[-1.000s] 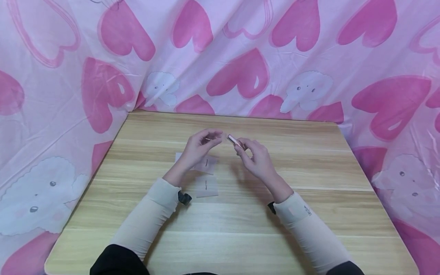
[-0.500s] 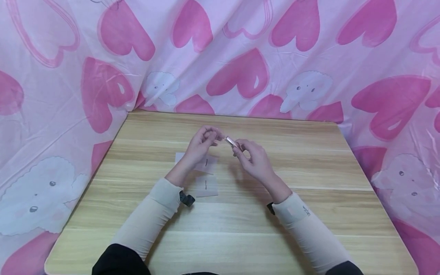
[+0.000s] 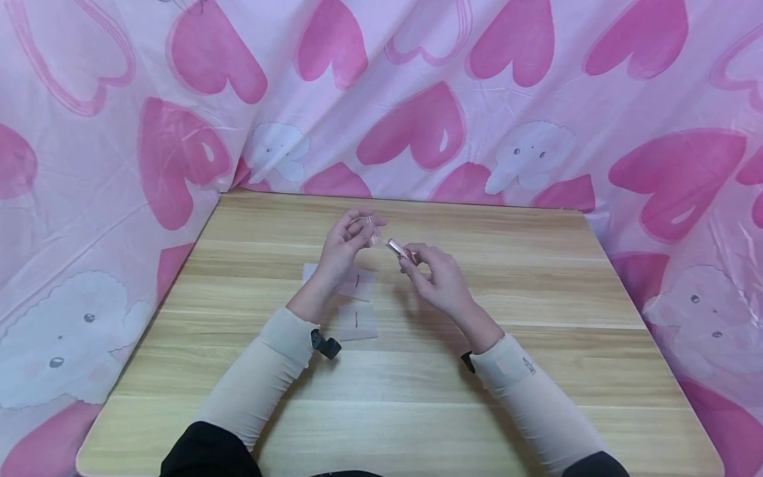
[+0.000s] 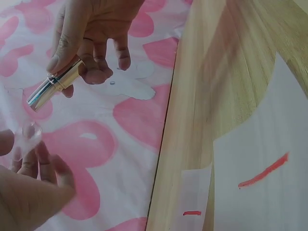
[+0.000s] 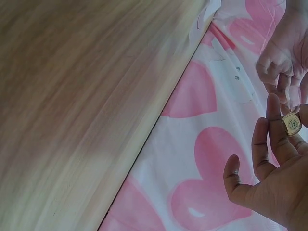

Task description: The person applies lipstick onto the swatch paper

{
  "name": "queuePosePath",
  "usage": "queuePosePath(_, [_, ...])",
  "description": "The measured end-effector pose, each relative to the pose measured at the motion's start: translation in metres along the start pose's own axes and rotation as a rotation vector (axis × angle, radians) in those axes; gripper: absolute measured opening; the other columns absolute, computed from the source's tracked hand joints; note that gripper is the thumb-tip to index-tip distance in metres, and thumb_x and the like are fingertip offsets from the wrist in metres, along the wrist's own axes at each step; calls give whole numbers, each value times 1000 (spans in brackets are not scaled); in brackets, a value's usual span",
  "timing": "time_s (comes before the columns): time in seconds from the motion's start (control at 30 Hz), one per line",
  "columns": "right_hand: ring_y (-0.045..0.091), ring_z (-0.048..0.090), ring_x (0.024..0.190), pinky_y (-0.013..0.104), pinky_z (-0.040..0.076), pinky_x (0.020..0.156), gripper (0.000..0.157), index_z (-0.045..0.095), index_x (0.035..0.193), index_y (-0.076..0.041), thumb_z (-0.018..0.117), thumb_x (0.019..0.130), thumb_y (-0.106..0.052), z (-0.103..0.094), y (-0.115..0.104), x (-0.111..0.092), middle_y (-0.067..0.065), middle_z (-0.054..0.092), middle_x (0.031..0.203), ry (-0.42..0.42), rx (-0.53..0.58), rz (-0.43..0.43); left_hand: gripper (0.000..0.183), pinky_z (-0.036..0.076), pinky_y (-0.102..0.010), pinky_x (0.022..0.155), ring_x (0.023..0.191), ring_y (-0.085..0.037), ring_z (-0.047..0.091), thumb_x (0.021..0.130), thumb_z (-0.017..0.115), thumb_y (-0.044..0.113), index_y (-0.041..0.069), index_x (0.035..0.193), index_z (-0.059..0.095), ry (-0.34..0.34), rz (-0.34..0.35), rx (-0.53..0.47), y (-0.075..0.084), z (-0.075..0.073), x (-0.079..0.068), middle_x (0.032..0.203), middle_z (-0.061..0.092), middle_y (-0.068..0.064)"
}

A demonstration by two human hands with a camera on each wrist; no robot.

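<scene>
My left hand (image 3: pixel 342 250) pinches a small clear plastic cap (image 4: pixel 32 134) between thumb and fingers over the far part of the table. Across from it, my right hand (image 3: pixel 440 273) grips a shiny gold lipstick tube (image 4: pixel 42 94) between thumb and forefinger, the other fingers spread loosely. The tube slants up toward the left hand, its silvery end a short gap from the cap. In the right wrist view the lipstick's gold base (image 5: pixel 292 124) shows a small round label. Below the left hand lie sheets of white paper (image 3: pixel 357 330) with short red strokes.
The wooden table (image 3: pixel 536 397) has its far edge against a pink curtain (image 3: pixel 417 66) printed with hearts. Another paper sheet (image 3: pixel 365 293) lies partly under the left forearm's line. Dark wrist straps (image 3: pixel 325 346) show at the cuffs.
The left hand has turned and drawn slightly away from the tube, and the clear cap now shows in its fingers. The right hand with the lipstick has shifted slightly left.
</scene>
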State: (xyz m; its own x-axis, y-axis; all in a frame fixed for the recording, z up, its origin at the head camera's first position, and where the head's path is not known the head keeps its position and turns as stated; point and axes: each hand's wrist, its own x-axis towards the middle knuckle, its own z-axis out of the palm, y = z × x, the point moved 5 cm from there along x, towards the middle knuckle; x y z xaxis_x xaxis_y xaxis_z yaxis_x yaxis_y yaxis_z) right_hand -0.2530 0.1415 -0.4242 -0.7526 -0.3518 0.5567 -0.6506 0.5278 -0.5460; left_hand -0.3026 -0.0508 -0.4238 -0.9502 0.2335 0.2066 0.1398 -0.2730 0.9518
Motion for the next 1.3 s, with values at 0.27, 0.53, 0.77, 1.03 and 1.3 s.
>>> queuePosePath(0.27, [15, 65, 81, 38, 53, 63, 17, 68, 114, -10, 66, 98, -17, 1, -3, 2, -6, 73, 85, 14, 9, -28, 23, 51, -36, 98, 105, -21, 66, 100, 61, 5, 7, 121, 52, -8, 21, -111, 0, 3, 0, 125, 67, -19])
queuePosePath(0.53, [16, 65, 83, 35, 55, 64, 19, 68, 116, -9, 65, 99, -17, 0, -2, 1, -5, 73, 86, 8, 9, -12, 34, 49, -39, 104, 114, -24, 64, 95, 69, 5, 0, 124, 52, -69, 10, -10, -5, 12, -2, 128, 66, -13])
queuePosePath(0.77, [21, 69, 90, 30, 59, 65, 21, 66, 117, -5, 65, 99, -17, 1, -3, 1, -2, 75, 88, -2, 28, 5, 33, 51, -39, 101, 118, -26, 62, 93, 70, 2, 3, 123, 55, -99, 32, 32, -8, 19, -6, 125, 66, -13])
queuePosePath(1.03, [21, 69, 92, 31, 60, 66, 18, 67, 114, -6, 65, 99, -15, 6, -3, 0, -1, 74, 88, -27, 67, 41, 30, 53, -36, 96, 109, -22, 63, 93, 67, -4, -4, 119, 53, -123, 27, 83, -8, 24, -9, 125, 66, -17])
queuePosePath(1.3, [18, 71, 95, 31, 60, 70, 24, 63, 120, -12, 67, 99, -22, 10, 2, -2, 0, 75, 102, -130, 87, 97, 30, 54, -36, 96, 107, -25, 66, 92, 71, 0, 2, 121, 64, -209, 159, 285, -6, 29, -12, 124, 67, -13])
